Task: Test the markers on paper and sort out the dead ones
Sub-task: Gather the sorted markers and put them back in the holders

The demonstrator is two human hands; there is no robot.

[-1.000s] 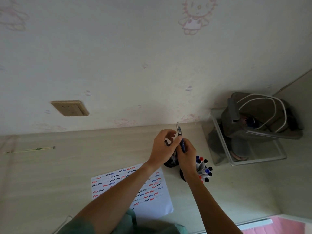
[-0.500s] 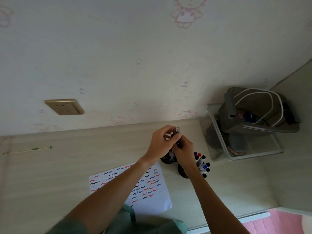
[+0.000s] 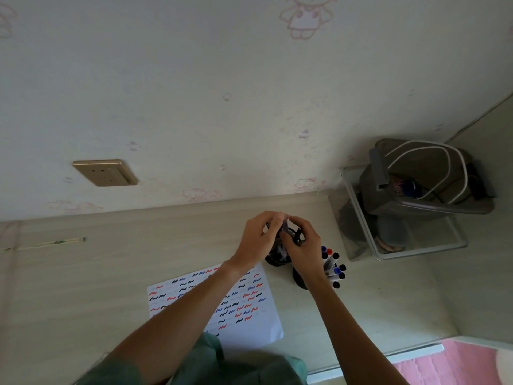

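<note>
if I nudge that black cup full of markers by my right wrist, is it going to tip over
Probably fairly easily. The marker cup looks narrow, and its markers stick out well above the rim and fan toward one side, so it seems top-heavy. It stands on a smooth desk, so a low, gentle push may slide it instead.

Dim, flat indoor light with a greenish cast, soft shadows under the forearms and beside the dark holder, wide-angle bending toward the edges, hands slightly smeared by motion, fine grain, no glare
</note>
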